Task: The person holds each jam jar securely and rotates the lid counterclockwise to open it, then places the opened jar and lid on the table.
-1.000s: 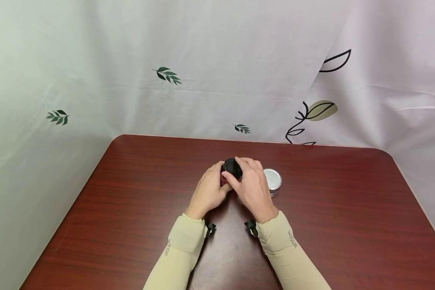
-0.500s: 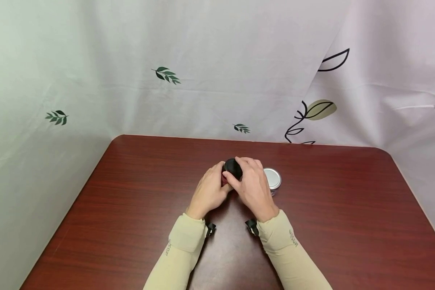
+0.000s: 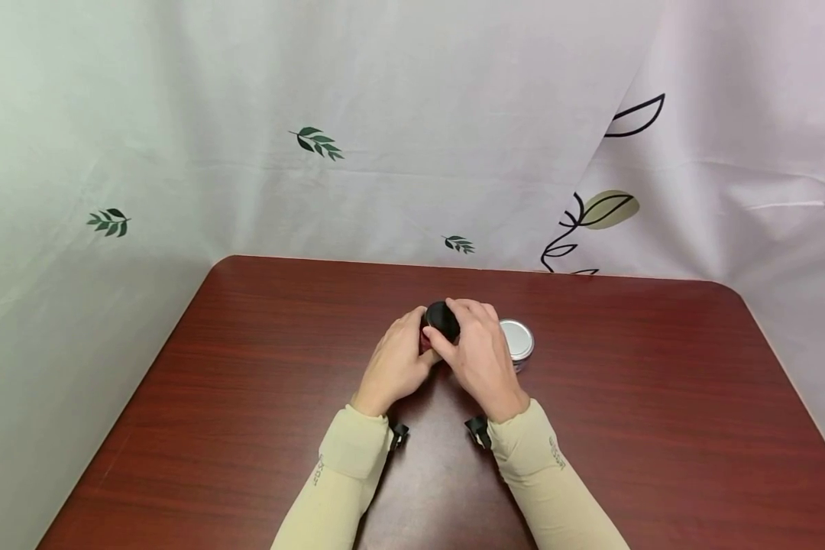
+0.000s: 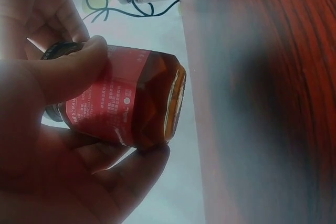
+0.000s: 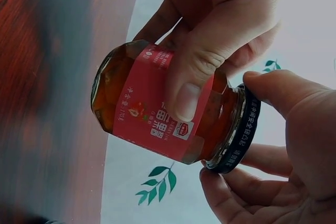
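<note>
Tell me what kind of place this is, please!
Probably a curtained-off indoor work corner, though I can't tell what building it's in. A wood-grain table stands before leaf-print fabric that hangs like walls, and a strawberry jam jar is held over the table.

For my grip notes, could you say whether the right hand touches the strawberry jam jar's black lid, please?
Touching. The right wrist view shows the right hand pinching the black lid by its rim.
</note>
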A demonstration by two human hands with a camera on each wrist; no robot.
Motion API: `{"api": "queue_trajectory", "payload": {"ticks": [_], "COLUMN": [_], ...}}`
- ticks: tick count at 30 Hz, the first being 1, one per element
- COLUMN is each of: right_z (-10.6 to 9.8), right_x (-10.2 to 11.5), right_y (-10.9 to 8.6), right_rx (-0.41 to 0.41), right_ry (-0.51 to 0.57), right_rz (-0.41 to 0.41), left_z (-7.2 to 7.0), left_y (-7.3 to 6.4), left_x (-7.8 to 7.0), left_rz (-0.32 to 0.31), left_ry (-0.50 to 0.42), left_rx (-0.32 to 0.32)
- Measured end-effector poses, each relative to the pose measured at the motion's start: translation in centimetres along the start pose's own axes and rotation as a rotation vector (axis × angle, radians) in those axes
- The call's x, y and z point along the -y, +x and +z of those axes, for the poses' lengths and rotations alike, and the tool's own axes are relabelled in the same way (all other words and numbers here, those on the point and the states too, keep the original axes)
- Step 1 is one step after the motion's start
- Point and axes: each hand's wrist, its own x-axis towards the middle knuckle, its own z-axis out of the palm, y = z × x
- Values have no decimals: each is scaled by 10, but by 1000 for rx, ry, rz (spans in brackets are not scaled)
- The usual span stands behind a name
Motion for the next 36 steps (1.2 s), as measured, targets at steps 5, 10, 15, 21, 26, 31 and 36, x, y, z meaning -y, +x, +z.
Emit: {"api": "queue_trajectory", "payload": {"ticks": [5, 10, 15, 21, 26, 31, 36], "right_z": [-1, -1, -1, -1, -1, -1, -2], "right_x": [0, -1, -1, -2, -1, -1, -1], "right_y": [0, 0, 1, 1, 0, 0, 0], "right_rx": [-1, 0, 12, 5, 5, 12, 25], "right_ry": [9, 16, 20, 30, 38, 40, 38], "right_rz": [-1, -3, 4, -10, -20, -19, -19], "left_z": [0, 0, 0, -1, -2, -3, -4], "left_y": [0, 0, 0, 1, 0, 0, 0], "left_x": [0, 0, 0, 0, 0, 0, 0], "left_rz": [1, 3, 6, 19, 14, 9, 14], "left_ry": [6, 4, 9, 5, 8, 5, 2], "left_rx": [6, 8, 4, 1, 12, 25, 19]}}
